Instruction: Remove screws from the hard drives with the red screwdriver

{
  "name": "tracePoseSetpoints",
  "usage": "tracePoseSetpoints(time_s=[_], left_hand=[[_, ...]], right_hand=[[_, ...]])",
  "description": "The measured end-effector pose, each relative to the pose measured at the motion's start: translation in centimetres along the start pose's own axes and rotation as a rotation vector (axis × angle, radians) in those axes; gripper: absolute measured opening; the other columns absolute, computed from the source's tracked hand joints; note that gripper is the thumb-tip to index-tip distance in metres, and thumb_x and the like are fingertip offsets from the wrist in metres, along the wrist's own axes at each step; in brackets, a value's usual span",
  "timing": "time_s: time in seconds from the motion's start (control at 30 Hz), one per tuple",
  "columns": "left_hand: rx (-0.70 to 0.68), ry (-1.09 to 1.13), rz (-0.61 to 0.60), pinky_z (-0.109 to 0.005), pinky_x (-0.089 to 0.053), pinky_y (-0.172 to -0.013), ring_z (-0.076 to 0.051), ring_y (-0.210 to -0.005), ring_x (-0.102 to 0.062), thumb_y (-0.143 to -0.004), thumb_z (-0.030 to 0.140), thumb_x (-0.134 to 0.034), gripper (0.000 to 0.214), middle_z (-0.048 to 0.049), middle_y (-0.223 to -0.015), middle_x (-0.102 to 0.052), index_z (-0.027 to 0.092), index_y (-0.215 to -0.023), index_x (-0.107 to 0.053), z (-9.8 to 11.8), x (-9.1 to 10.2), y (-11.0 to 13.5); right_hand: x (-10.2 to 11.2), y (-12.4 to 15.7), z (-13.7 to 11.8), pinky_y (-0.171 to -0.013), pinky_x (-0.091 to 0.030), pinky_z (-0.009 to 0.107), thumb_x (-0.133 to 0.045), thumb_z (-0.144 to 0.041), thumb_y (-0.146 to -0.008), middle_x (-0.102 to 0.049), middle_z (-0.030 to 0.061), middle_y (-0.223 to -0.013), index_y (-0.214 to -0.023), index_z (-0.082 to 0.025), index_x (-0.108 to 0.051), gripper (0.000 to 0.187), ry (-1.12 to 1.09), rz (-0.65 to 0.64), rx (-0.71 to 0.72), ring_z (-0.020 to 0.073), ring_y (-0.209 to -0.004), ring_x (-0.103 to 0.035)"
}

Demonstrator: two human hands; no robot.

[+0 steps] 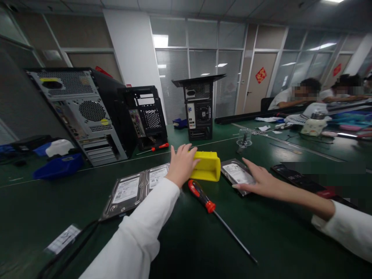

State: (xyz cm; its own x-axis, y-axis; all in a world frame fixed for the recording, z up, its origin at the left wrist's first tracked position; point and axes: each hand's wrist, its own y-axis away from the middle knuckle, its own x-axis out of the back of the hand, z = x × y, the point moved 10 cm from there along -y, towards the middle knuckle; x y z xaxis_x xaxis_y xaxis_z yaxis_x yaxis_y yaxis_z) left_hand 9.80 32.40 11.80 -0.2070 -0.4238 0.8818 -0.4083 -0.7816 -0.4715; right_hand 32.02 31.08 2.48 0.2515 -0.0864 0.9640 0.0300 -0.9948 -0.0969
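Nearest edge: a white printed label strip (64, 237) lies flat on the dark green counter (290, 240), with a black cable beside it. Both forearms enter in white sleeves.

Mid counter: a screwdriver (203, 197) lies between the two hands and touches neither. It has a moulded red-and-black handle and a thin steel shaft that runs toward the near right. To its left, two bare hard drives (128, 192) lie side by side. They have flat metal lids with white labels.

Left hand (181, 163): grip open. The fingers are stretched over the left end of a yellow plastic bin (208, 167) and the palm is against its side. Nothing is clasped. The bin is boxy and smooth with rounded corners, and it stands on the counter just past the screwdriver handle.

Right hand (258, 182): grip open and flat. The fingers are spread on the near edge of a third hard drive (236, 171), which lies just right of the bin. A flat dark device (292, 176) lies to the right of this hand.

Farther back:
- a small red-handled screwdriver (158, 147)
- a clear glass jar (244, 137)
- a blue plastic piece (58, 166) at far left

Three computer towers show perforated metal backs:
- a grey tower (87, 112), tilted
- a black open case (147, 116)
- a black tower (200, 106) with a loose panel on top

Far right: seated people (290, 99) at the counter's end, well apart from the hands.
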Motion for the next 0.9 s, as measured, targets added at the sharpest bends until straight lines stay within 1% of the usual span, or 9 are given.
tracePoseSetpoints(time_s=[0.1,0.17,0.37,0.57,0.67,0.73,0.8,0.83,0.9], left_hand=[[-0.079,-0.043,-0.038,-0.047,-0.047,-0.091,-0.025,-0.109,-0.055,-0.091,0.028,-0.055,0.032,-0.0097,-0.12,-0.055,0.016,-0.12,-0.053,-0.4,-0.9,-0.4],[-0.098,-0.086,-0.039,-0.041,-0.051,-0.083,-0.022,-0.103,-0.058,-0.092,0.026,-0.054,0.029,-0.0091,-0.117,-0.056,0.016,-0.119,-0.053,-0.5,-1.2,-0.5],[-0.09,-0.243,-0.036,-0.038,-0.054,-0.078,-0.021,-0.098,-0.059,-0.092,0.024,-0.054,0.029,-0.0091,-0.114,-0.057,0.014,-0.119,-0.052,0.1,-1.8,-0.6],[-0.037,-0.32,-0.005,-0.037,-0.054,-0.076,-0.019,-0.093,-0.061,-0.092,0.024,-0.054,0.027,-0.0077,-0.108,-0.059,0.014,-0.116,-0.053,0.1,-2.2,-1.0],[-0.047,-0.308,0.049,-0.043,-0.051,-0.081,-0.028,-0.107,-0.055,-0.091,0.021,-0.053,0.037,-0.0151,-0.122,-0.053,0.011,-0.126,-0.047,0.8,-1.4,-0.8],[-0.118,-0.278,0.079,-0.052,-0.042,-0.092,-0.038,-0.123,-0.04,-0.09,0.02,-0.053,0.048,-0.0231,-0.134,-0.042,0.006,-0.134,-0.038,2.3,-0.5,-0.1],[-0.26,-0.228,0.064,-0.054,-0.03,-0.101,-0.038,-0.128,-0.033,-0.092,0.023,-0.05,0.049,-0.0235,-0.136,-0.04,0.005,-0.135,-0.036,4.6,0.1,1.2],[-0.354,-0.194,0.029,-0.051,-0.029,-0.102,-0.035,-0.125,-0.038,-0.093,0.026,-0.048,0.044,-0.0204,-0.131,-0.046,0.008,-0.132,-0.041,6.0,0.2,2.0],[-0.579,-0.11,-0.086,-0.041,-0.036,-0.097,-0.025,-0.107,-0.053,-0.09,0.045,-0.051,0.038,-0.0074,-0.113,-0.059,0.019,-0.118,-0.053,8.8,-0.1,4.4]], right_hand=[[-0.2,0.8,-1.7,-0.101,-0.035,0.056,-0.054,-0.039,-0.087,-0.022,0.0127,-0.148,-0.14,-0.021,-0.028,0.062,0.01,0.035,0.033,0.0333,-0.13,-0.031],[-0.2,1.1,-2.5,-0.101,-0.035,0.057,-0.055,-0.039,-0.087,-0.019,0.0121,-0.149,-0.142,-0.023,-0.025,0.064,0.019,0.048,0.045,0.0345,-0.132,-0.029],[0.2,1.3,-3.1,-0.1,-0.036,0.055,-0.054,-0.036,-0.088,-0.028,0.0119,-0.144,-0.136,-0.02,-0.036,0.054,0.042,0.105,0.05,0.0318,-0.128,-0.035],[0.2,1.1,-2.7,-0.098,-0.039,0.053,-0.054,-0.035,-0.088,-0.036,0.0118,-0.139,-0.132,-0.019,-0.04,0.049,0.078,0.126,0.025,0.0294,-0.123,-0.041],[0.3,1.0,-2.5,-0.097,-0.041,0.052,-0.054,-0.035,-0.089,-0.038,0.0119,-0.138,-0.131,-0.018,-0.041,0.047,0.093,0.137,0.025,0.0283,-0.121,-0.044],[0.4,1.0,-2.5,-0.097,-0.041,0.051,-0.053,-0.035,-0.089,-0.039,0.0119,-0.137,-0.131,-0.018,-0.042,0.047,0.103,0.154,0.034,0.0279,-0.12,-0.045],[0.5,1.1,-2.6,-0.096,-0.042,0.05,-0.053,-0.035,-0.089,-0.04,0.0119,-0.136,-0.13,-0.018,-0.042,0.046,0.114,0.173,0.044,0.0276,-0.12,-0.045],[0.5,1.1,-2.7,-0.095,-0.043,0.05,-0.053,-0.035,-0.089,-0.04,0.0118,-0.136,-0.13,-0.018,-0.043,0.046,0.12,0.181,0.049,0.0274,-0.119,-0.046],[0.5,1.1,-2.9,-0.094,-0.044,0.049,-0.053,-0.034,-0.089,-0.041,0.0117,-0.135,-0.129,-0.018,-0.043,0.045,0.131,0.194,0.06,0.027,-0.118,-0.047]])
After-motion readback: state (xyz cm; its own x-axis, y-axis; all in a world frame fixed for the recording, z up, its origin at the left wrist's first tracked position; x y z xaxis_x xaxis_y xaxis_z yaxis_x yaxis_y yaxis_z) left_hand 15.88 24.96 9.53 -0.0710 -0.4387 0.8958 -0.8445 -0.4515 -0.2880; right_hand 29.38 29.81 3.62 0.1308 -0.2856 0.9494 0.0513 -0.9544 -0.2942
